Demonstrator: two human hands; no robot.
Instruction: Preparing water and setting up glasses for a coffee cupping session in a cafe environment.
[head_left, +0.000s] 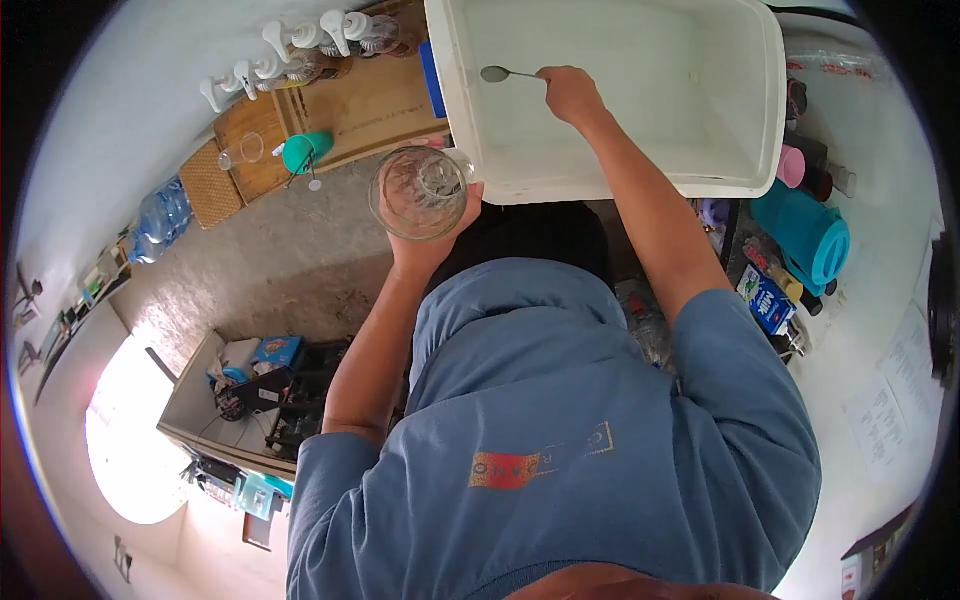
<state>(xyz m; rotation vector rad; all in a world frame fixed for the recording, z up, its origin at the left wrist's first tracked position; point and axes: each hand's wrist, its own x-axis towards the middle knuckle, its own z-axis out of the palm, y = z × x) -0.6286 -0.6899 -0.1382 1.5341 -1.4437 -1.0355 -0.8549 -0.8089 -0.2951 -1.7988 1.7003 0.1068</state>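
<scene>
My left hand is closed round a clear glass jug, whose round mouth faces up towards me, left of the white plastic tub. Over the tub, my right hand grips a metal spoon by its handle, with the bowl pointing left. The tub is large and rectangular, with a pale inside; whether it holds water I cannot tell. Left of the jug stands a green cup with thin utensils in it, beside a clear drinking glass lying on a wooden surface.
Several bottles with white pumps stand along the wall at the upper left. A teal pitcher, a pink cup and a blue milk carton are to the right of the tub. Large water bottles lie at the far left.
</scene>
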